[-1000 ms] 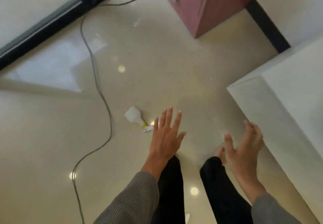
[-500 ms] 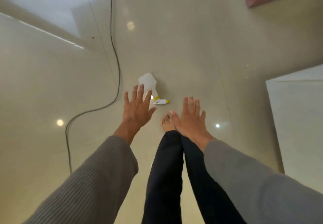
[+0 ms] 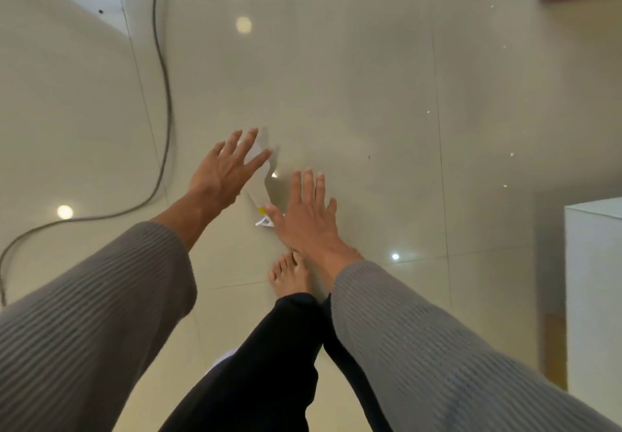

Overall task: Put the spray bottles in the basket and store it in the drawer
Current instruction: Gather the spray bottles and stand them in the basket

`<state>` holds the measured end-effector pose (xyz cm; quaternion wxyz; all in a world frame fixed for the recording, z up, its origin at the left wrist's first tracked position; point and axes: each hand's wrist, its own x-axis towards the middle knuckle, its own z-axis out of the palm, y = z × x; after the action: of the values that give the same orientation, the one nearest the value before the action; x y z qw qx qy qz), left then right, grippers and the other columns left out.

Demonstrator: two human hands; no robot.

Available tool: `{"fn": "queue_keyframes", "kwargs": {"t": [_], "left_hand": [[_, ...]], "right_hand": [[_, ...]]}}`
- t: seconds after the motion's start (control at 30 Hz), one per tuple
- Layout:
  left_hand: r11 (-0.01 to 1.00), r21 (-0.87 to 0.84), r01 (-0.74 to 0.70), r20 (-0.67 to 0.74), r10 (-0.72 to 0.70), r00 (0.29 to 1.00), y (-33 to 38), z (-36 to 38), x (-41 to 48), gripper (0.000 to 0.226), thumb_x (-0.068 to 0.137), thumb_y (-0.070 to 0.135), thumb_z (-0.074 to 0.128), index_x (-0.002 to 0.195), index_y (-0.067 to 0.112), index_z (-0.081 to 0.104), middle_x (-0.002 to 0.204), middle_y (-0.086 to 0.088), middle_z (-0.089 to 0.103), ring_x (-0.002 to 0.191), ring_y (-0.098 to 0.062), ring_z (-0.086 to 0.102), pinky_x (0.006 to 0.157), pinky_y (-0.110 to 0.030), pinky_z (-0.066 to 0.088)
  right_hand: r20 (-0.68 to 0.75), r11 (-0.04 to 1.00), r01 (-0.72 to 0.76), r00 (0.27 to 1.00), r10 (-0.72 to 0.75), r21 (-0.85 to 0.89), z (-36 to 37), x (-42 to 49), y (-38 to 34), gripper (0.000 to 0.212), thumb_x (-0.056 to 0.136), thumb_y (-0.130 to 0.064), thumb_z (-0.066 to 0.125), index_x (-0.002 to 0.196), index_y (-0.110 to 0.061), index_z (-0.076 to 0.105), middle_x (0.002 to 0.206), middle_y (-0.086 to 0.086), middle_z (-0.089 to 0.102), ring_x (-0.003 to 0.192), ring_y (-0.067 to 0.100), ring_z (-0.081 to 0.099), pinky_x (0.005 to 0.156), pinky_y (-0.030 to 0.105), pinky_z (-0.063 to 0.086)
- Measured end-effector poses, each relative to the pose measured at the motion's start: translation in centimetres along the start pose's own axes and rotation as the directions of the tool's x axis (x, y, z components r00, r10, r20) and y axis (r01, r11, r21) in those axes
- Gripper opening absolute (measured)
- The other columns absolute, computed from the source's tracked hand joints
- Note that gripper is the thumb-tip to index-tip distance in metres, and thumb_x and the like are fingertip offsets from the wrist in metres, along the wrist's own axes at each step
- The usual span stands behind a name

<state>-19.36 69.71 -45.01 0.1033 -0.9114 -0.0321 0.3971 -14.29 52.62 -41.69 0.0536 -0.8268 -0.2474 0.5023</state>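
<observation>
Left hand (image 3: 222, 175) and right hand (image 3: 306, 216) have dropped over the spray bottle (image 3: 256, 193) on the floor (image 3: 370, 95), fingers spread, holding nothing.

Both arms wear long sleeves of grey ribbed knit w/ fine cross lines, the left sleeve (image 3: 94, 317) at left of the bare foot (image 3: 291, 275) & the right sleeve (image 3: 437, 357) at its right, both wide & loose at the wrist, and black trouser legs (image 3: 269, 364) end at the ankle, just below that foot.
</observation>
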Motion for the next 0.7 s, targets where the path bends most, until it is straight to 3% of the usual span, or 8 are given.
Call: {"fn": "queue_keyframes", "kwargs": {"t": [0.1,0.17,0.27,0.33,0.47,0.6,0.7], "left_hand": [[1.000,0.017,-0.009,-0.016,0.010,1.000,0.3,0.0,1.4,0.108,0.080,0.036,0.077,0.154,0.020,-0.001,0.162,-0.014,-0.005,0.142,-0.036,0.028,0.108,-0.037,0.040],[1.000,-0.011,0.001,-0.002,-0.001,1.000,0.7,-0.7,1.5,0.098,0.074,0.042,0.081,0.146,0.017,0.020,0.154,-0.008,0.020,0.121,-0.030,0.048,0.088,-0.035,0.051],[0.979,-0.171,0.112,0.086,-0.099,0.991,1.1,-1.9,0.0,0.085,0.070,0.052,0.080,0.132,0.012,0.038,0.129,-0.005,0.043,0.105,-0.028,0.054,0.069,-0.036,0.048],[0.916,-0.346,0.204,0.111,-0.176,0.978,1.2,-2.9,-1.7,0.083,0.069,0.053,0.081,0.129,0.010,0.043,0.124,-0.008,0.048,0.103,-0.032,0.056,0.070,-0.041,0.046],[0.681,-0.649,0.340,0.163,-0.311,0.936,1.9,-6.4,-6.7,0.082,0.063,0.058,0.082,0.121,0.008,0.051,0.114,-0.011,0.056,0.096,-0.034,0.061,0.073,-0.041,0.050],[0.482,-0.805,0.346,0.208,-0.318,0.925,3.5,-12.0,-12.1,0.083,0.062,0.062,0.080,0.122,0.011,0.055,0.115,-0.010,0.061,0.104,-0.032,0.060,0.082,-0.037,0.048],[0.404,-0.885,0.230,0.132,-0.256,0.958,5.1,-17.4,-16.0,0.077,0.063,0.066,0.078,0.119,0.018,0.058,0.107,-0.001,0.063,0.094,-0.021,0.060,0.076,-0.032,0.048]], "right_hand": [[-0.002,1.000,0.013,1.000,-0.013,0.003,0.6,1.3,0.4,0.083,0.101,-0.058,0.030,0.156,-0.011,-0.012,0.165,0.010,-0.019,0.151,0.030,-0.020,0.120,0.059,0.004],[-0.012,1.000,0.018,1.000,-0.018,0.013,0.7,1.0,0.9,0.082,0.102,-0.056,0.030,0.157,-0.011,-0.011,0.165,0.010,-0.017,0.152,0.031,-0.018,0.120,0.059,0.006],[-0.040,0.996,-0.002,0.999,0.005,0.086,0.2,-0.7,1.5,0.081,0.102,-0.052,0.035,0.157,-0.011,-0.007,0.166,0.009,-0.012,0.153,0.031,-0.012,0.121,0.059,0.009],[-0.092,0.985,-0.025,0.995,0.041,0.169,-0.8,-2.7,2.1,0.081,0.101,-0.052,0.039,0.157,-0.012,-0.004,0.166,0.009,-0.007,0.153,0.031,-0.007,0.121,0.057,0.013],[-0.270,0.937,-0.081,0.946,0.180,0.341,-3.6,-8.5,2.7,0.083,0.097,-0.050,0.048,0.156,-0.010,0.006,0.163,0.012,0.009,0.150,0.029,0.011,0.118,0.046,0.027],[-0.258,0.689,-0.126,0.867,0.426,0.714,-7.1,-15.7,1.8,0.083,0.095,-0.047,0.055,0.156,-0.011,0.011,0.161,0.009,0.016,0.148,0.025,0.019,0.117,0.043,0.030],[-0.251,0.484,-0.031,0.824,0.508,0.875,-10.5,-20.9,0.9,0.072,0.095,-0.045,0.058,0.152,-0.015,0.027,0.152,0.003,0.035,0.139,0.017,0.037,0.113,0.039,0.038]]}}
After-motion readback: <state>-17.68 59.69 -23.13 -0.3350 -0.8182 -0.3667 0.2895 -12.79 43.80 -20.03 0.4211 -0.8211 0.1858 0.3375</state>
